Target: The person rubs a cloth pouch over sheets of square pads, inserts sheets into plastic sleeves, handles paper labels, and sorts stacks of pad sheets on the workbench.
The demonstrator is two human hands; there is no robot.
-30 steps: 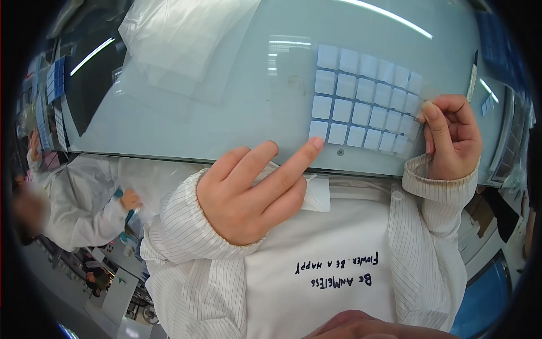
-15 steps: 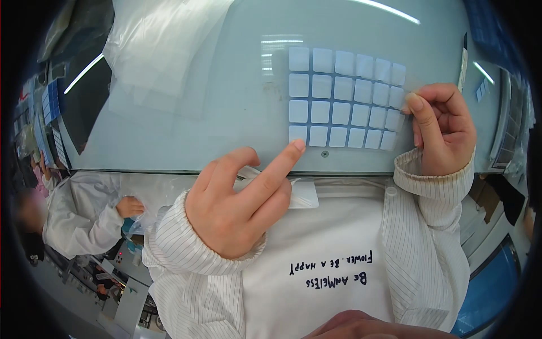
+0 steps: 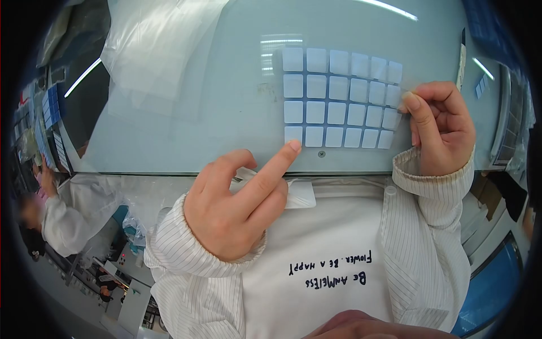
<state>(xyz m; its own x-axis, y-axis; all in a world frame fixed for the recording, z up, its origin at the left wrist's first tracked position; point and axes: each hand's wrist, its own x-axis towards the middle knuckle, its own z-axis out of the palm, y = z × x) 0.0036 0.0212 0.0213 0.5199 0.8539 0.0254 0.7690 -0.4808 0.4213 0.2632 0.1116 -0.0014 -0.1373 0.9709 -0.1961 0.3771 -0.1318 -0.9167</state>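
Pressing and pinching one clear sheet with 24 white rounded squares, two bare hands, on a smooth pale-green glassy tabletop.
Near side: white shirt, black lettering upside down; two pinstriped, gathered cuffs. Left hand: fingers spread loosely, one extended fingertip at the sheet's lower-left square, thumb hidden. Right hand: thumb and index closed on sheet's right edge. Squares: 4 rows by 6, blue gaps. One cross-head screw just below. Farther left: thin, wrinkled translucent plastic sheets, count unclear, cut off by frame; one co-worker, blurry.
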